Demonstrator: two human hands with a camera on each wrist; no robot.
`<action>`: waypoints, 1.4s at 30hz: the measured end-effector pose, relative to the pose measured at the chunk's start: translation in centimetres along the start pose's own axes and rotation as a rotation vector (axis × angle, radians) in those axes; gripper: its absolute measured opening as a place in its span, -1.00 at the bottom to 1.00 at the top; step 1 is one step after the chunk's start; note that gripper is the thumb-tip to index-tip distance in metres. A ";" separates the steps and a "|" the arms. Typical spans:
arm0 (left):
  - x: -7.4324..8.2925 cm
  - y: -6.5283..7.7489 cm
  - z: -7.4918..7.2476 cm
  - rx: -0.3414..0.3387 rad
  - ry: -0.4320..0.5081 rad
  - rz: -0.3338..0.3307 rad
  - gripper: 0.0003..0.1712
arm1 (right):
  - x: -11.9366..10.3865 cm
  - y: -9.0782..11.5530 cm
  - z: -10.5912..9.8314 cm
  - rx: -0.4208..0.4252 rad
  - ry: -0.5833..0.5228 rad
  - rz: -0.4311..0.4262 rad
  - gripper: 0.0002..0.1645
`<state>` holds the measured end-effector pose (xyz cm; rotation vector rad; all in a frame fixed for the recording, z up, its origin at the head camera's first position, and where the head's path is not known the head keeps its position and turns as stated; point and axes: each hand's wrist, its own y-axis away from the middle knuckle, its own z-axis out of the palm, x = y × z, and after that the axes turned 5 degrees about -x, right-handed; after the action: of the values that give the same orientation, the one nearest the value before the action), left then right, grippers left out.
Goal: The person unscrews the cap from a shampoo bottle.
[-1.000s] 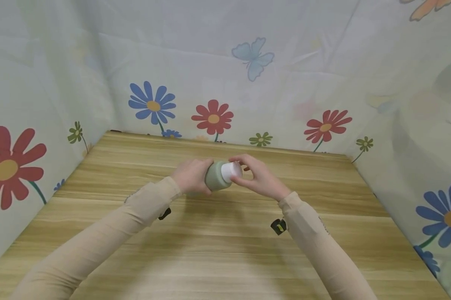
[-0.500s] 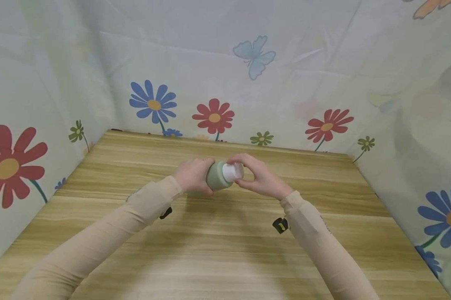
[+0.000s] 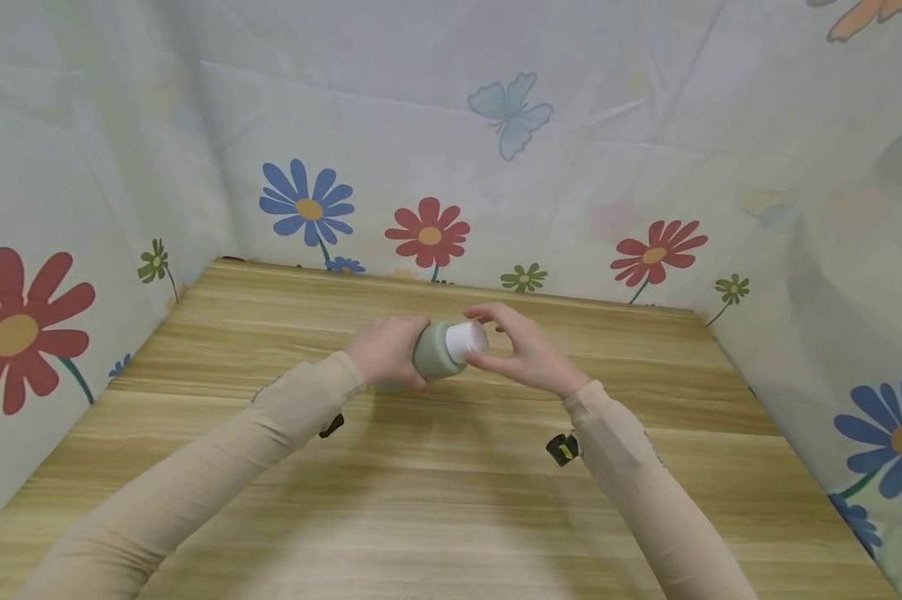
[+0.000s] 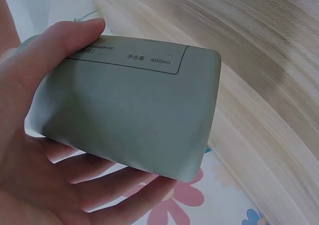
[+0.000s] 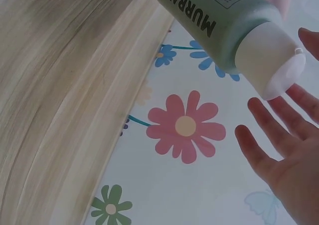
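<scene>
A sage-green shampoo bottle (image 3: 434,352) with a white cap (image 3: 466,341) lies tilted in the air above the table, cap end to the right. My left hand (image 3: 385,352) grips its body, thumb across the printed side in the left wrist view and fingers under the other side. At the cap end, my right hand (image 3: 528,354) has thumb and fingers spread loosely around the white cap (image 5: 271,60). Small gaps show between the cap and the thumb and several fingertips in the right wrist view; one fingertip passes behind the cap, so contact there is hidden.
A wood-grain table (image 3: 421,500) spreads beneath both forearms. Behind and at both sides hangs a pale cloth (image 3: 391,108) printed with flowers and butterflies. Dark wrist devices show under both sleeves.
The right fingers closed round the cap half a second ago and have now loosened, the index finger lifting slightly off it. The left hand and bottle have stayed nearly still.
</scene>
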<state>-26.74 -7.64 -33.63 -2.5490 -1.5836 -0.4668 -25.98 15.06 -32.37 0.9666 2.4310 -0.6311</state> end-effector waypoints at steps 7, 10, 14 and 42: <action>0.0 0.2 0.1 0.005 0.001 0.002 -0.18 | 0.1 0.1 0.0 -0.023 0.004 0.065 -0.40; 0.0 0.2 0.2 0.004 -0.004 0.003 -0.18 | 0.0 0.0 0.0 -0.025 0.015 0.060 -0.42; -0.1 0.2 0.2 0.000 -0.010 0.001 -0.18 | -0.1 0.0 0.0 -0.025 0.031 0.033 -0.42; 0.0 0.1 0.3 -0.007 -0.003 -0.007 -0.17 | 0.3 0.3 -0.1 0.023 -0.023 0.030 -0.39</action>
<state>-26.56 -7.64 -33.87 -2.5513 -1.5946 -0.4704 -25.97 15.47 -32.53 0.9977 2.3900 -0.6569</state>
